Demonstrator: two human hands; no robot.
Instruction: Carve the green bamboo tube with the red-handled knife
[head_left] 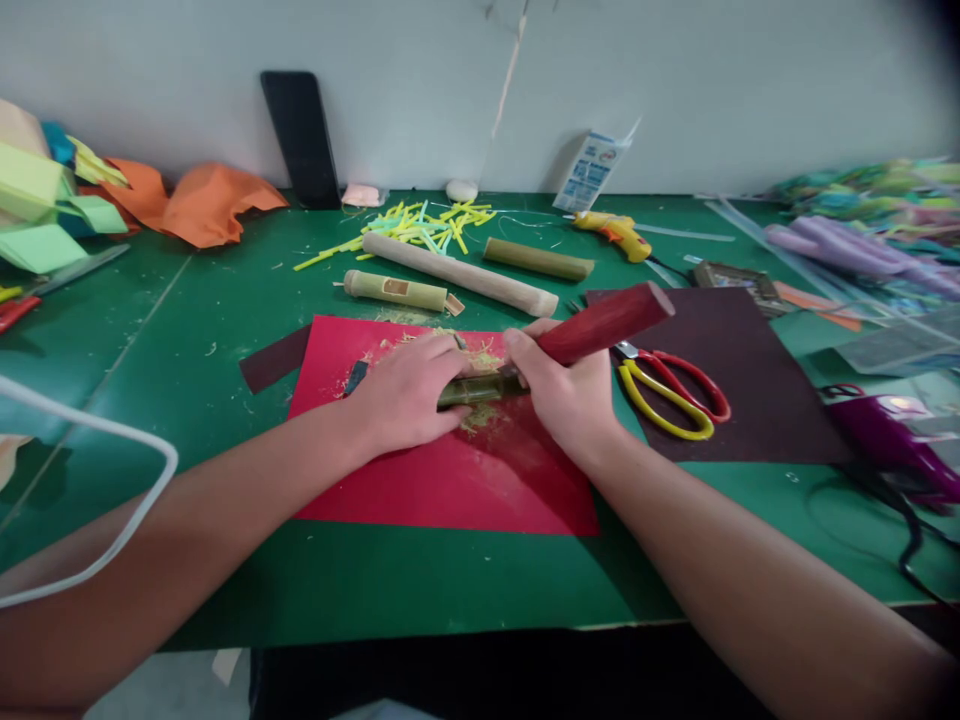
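A green bamboo piece (480, 388) lies across a red sheet (450, 490), with pale shavings (484, 415) around it. My left hand (416, 390) is wrapped over the bamboo's left part, pressing it down. In my right hand (574, 385) is a tool with a thick red wooden handle (604, 325), which points up to the right. The tool's working end is hidden by my fingers, close to the bamboo's right part. Beyond my hands lie a bamboo tube with a cut window (405, 291), a long pale stick (465, 275) and an olive bamboo piece (536, 259).
Scissors with red and yellow handles (675, 395) rest on a dark sheet (765, 400) at the right. Behind are a yellow glue gun (615, 235), yellow strips (412, 228) and a black phone (301, 140). A purple device (892, 445) with a cable sits far right.
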